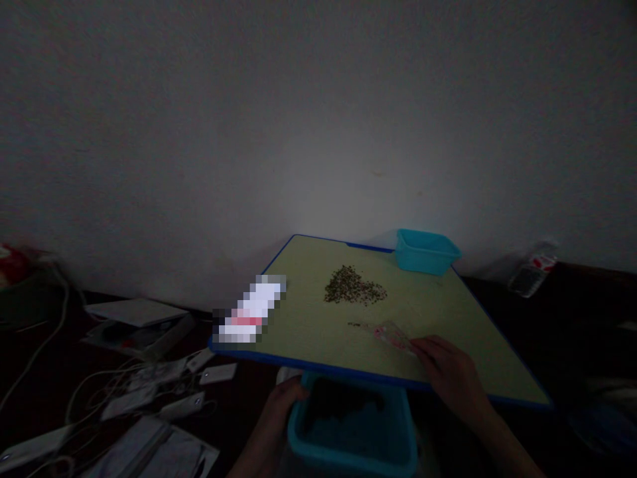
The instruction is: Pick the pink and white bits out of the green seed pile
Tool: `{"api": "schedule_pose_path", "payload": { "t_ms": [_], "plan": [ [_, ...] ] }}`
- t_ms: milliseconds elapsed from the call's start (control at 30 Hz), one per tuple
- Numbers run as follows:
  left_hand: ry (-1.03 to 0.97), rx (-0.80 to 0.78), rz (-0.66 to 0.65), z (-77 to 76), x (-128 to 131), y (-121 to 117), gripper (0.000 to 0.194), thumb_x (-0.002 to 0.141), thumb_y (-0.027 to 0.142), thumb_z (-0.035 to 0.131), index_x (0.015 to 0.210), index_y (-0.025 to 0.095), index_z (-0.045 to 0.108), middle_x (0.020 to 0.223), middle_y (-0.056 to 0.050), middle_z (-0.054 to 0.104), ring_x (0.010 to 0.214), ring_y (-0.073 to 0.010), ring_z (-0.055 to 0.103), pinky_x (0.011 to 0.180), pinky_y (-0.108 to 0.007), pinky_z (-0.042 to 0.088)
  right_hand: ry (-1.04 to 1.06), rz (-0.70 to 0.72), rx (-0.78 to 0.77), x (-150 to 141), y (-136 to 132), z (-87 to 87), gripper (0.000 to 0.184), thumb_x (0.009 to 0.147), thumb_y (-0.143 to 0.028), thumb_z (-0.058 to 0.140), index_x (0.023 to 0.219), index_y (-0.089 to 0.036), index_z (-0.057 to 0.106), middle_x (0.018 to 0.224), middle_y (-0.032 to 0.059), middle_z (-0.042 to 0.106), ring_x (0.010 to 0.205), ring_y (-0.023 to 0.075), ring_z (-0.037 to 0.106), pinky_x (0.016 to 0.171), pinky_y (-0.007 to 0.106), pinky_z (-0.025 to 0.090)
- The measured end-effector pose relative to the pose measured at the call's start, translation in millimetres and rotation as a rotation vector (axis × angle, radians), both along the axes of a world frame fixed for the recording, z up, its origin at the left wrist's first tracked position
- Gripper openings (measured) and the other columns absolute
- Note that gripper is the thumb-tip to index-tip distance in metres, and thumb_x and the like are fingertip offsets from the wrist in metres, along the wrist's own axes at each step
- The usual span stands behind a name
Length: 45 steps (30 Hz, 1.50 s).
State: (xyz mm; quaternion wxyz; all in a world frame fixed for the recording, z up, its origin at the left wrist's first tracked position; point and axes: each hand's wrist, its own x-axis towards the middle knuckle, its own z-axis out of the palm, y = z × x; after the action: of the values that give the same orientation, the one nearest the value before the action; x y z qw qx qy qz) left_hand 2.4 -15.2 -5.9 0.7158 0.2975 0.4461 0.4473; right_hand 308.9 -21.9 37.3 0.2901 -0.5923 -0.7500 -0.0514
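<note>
My left hand (279,415) grips the left rim of a blue plastic basin (368,455) below the table's front edge; a dark heap of small grains (338,401) lies inside it. Over the table's front right part, my right hand (448,372) is closed on a thin see-through piece with pink-red markings (391,335), whose exact kind I cannot make out. Just left of its tip is a short line of dark grains (354,324). Farther back, a loose pile of small dark grains (351,287) is spread on the pale tabletop (308,325).
A second blue basin (428,255) stands at the table's back right corner. A lit phone-like screen (253,309), blurred out, is at the left edge. White power strips and cables (182,405) lie at lower left. A clear package (535,271) rests right of the table.
</note>
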Motion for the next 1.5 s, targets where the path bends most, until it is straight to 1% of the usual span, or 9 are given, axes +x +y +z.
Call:
{"api": "schedule_pose_path", "payload": {
  "t_ms": [200, 367, 600, 767, 900, 1033, 1300, 1400, 1500],
  "plan": [
    [0.022, -0.054, 0.012, 9.9, 3, -1, 0.007, 0.053, 0.020, 0.061, 0.055, 0.014, 0.065, 0.044, 0.001, 0.060, 0.042, -0.0142, 0.051, 0.043, -0.024, 0.037, -0.001, -0.023, 0.001, 1, 6, 2.9, 0.026, 0.085, -0.026, 0.041, 0.094, -0.024, 0.065, 0.092, 0.0046, 0.065, 0.080, 0.0179, 0.061, 0.074, 0.031, 0.050],
    [0.030, -0.043, 0.057, 8.9, 4, -2, 0.008, 0.055, 0.020, 0.060, 0.057, 0.014, 0.064, 0.044, 0.002, 0.059, 0.040, -0.0125, 0.049, 0.041, -0.023, 0.035, -0.008, -0.042, -0.015, 3, 10, 2.8, 0.025, 0.086, -0.028, 0.042, 0.093, -0.022, 0.065, 0.093, 0.0051, 0.064, 0.081, 0.0183, 0.061, 0.075, 0.032, 0.048],
    [0.032, -0.030, 0.078, 15.8, 6, -5, 0.006, 0.056, 0.019, 0.059, 0.055, 0.014, 0.063, 0.043, 0.003, 0.058, 0.040, -0.0121, 0.049, 0.041, -0.022, 0.035, 0.011, -0.023, -0.007, 0, 11, 2.9, 0.025, 0.086, -0.026, 0.041, 0.094, -0.021, 0.064, 0.092, 0.0055, 0.064, 0.080, 0.0177, 0.060, 0.075, 0.030, 0.048],
    [0.033, -0.017, 0.067, 6.7, 4, -2, 0.007, 0.059, 0.018, 0.056, 0.058, 0.015, 0.062, 0.044, 0.002, 0.060, 0.041, -0.0132, 0.051, 0.041, -0.022, 0.034, -0.005, -0.019, -0.003, 2, 8, -0.1, 0.024, 0.086, -0.026, 0.042, 0.095, -0.022, 0.064, 0.093, 0.0052, 0.064, 0.081, 0.0175, 0.060, 0.075, 0.030, 0.048],
    [0.035, -0.065, 0.028, -0.2, 1, 4, 0.004, 0.054, 0.018, 0.060, 0.054, 0.014, 0.062, 0.040, 0.003, 0.056, 0.038, -0.0121, 0.047, 0.040, -0.022, 0.033, -0.014, 0.013, 0.003, -1, 11, 1.6, 0.026, 0.087, -0.025, 0.040, 0.096, -0.021, 0.064, 0.093, 0.0063, 0.064, 0.081, 0.0173, 0.060, 0.074, 0.030, 0.048],
    [0.014, -0.065, 0.003, 1.6, 0, 4, 0.008, 0.054, 0.021, 0.062, 0.057, 0.014, 0.064, 0.045, 0.002, 0.060, 0.042, -0.0136, 0.051, 0.043, -0.024, 0.037, -0.038, 0.026, 0.015, -10, 19, 2.1, 0.026, 0.086, -0.022, 0.041, 0.095, -0.020, 0.065, 0.091, 0.0062, 0.064, 0.081, 0.0163, 0.059, 0.076, 0.030, 0.047],
    [-0.066, -0.014, -0.064, 5.3, -3, 0, 0.010, 0.065, 0.016, 0.055, 0.065, 0.014, 0.065, 0.050, 0.001, 0.062, 0.048, -0.0146, 0.054, 0.049, -0.025, 0.040, -0.066, 0.073, -0.004, -30, 31, 7.0, 0.024, 0.086, -0.020, 0.042, 0.096, -0.019, 0.063, 0.093, 0.0051, 0.063, 0.083, 0.0155, 0.058, 0.079, 0.029, 0.044],
    [-0.036, -0.021, -0.062, -2.4, -5, 1, 0.009, 0.066, 0.017, 0.054, 0.064, 0.014, 0.063, 0.050, 0.002, 0.060, 0.049, -0.0145, 0.054, 0.049, -0.025, 0.039, -0.074, 0.079, -0.022, -34, 34, 9.0, 0.023, 0.086, -0.019, 0.042, 0.098, -0.019, 0.062, 0.093, 0.0046, 0.063, 0.083, 0.0156, 0.057, 0.079, 0.029, 0.044],
    [-0.026, -0.043, -0.039, -15.0, -6, 4, 0.007, 0.064, 0.018, 0.054, 0.062, 0.016, 0.060, 0.046, 0.003, 0.056, 0.044, -0.0134, 0.051, 0.045, -0.024, 0.035, -0.104, 0.087, -0.025, -35, 38, 8.4, 0.023, 0.086, -0.019, 0.043, 0.099, -0.019, 0.062, 0.092, 0.0045, 0.064, 0.083, 0.0156, 0.057, 0.079, 0.029, 0.044]
  ]
}}
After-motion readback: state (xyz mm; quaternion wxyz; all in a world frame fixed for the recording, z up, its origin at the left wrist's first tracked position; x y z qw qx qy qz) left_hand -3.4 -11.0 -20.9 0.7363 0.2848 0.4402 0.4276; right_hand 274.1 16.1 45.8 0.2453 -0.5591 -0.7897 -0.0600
